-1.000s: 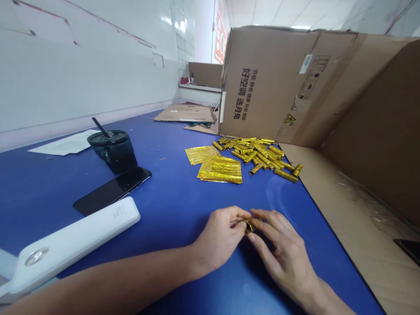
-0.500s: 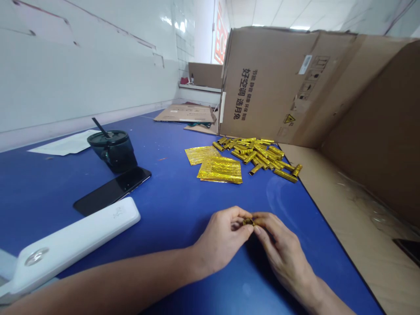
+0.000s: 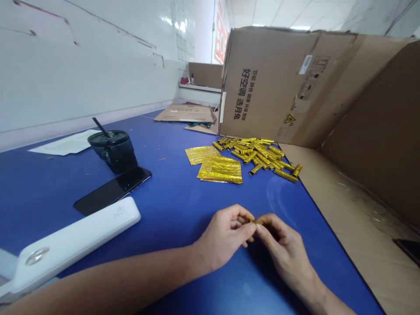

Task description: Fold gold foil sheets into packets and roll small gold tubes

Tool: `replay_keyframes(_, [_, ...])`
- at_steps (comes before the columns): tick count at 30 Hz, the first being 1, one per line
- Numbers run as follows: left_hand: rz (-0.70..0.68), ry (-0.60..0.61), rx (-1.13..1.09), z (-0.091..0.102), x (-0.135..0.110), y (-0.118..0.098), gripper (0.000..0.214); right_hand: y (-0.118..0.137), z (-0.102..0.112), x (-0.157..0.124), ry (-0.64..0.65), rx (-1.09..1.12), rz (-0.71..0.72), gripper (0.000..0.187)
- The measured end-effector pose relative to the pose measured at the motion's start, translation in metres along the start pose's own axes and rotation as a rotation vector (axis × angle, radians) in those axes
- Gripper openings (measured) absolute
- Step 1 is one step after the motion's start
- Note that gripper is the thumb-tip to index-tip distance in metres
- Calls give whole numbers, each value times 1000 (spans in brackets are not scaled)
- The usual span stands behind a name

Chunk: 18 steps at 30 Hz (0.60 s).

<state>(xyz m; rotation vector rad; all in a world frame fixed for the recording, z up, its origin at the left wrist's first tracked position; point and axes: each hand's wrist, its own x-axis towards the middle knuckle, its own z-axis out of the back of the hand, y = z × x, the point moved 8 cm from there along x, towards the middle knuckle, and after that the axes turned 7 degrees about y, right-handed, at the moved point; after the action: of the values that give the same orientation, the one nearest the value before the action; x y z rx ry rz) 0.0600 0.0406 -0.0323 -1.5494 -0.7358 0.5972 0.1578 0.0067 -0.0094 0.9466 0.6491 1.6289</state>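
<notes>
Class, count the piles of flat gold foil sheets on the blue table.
2: the farther pile and the nearer pile, both left of the heap of rolled gold foil tubes.

Plainly a small workroom or workshop rather than a home: a long blue-topped table (image 3: 170,192) along bare white panelled walls (image 3: 92,74), and a large opened cardboard carton (image 3: 269,85) printed with Chinese text at the right. Flattened cardboard (image 3: 185,113) at the far end, beyond it a low white ledge (image 3: 200,88). Loose gold foil tubes (image 3: 256,155) heaped on the table, right beside the carton.
</notes>
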Motion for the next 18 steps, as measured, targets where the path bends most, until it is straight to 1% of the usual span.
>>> replay_keyframes(3, [0,-1,2,1,0,-2,10,3,-4,-2,37,-61,24,20])
replay_keyframes(5, [-18,-18,16,3,1,-4,10,0,-4,-2,30,-86,8,18])
replay_keyframes(6, [-35,-33,22,4,1,-5,10,-2,-2,-2,10,-89,-6,17])
replay_keyframes(9, [-97,-109,46,14,3,-10,9,-10,5,-1,-69,-57,-44,24])
replay_keyframes(12, [-129,-150,55,20,5,-11,13,-12,10,1,-110,-2,-52,22])
replay_keyframes(15, [-97,-96,40,17,7,-7,23,-6,11,0,-107,5,0,19])
replay_keyframes(18, [-49,-42,1,10,7,-2,19,2,8,-2,-82,-25,69,15])
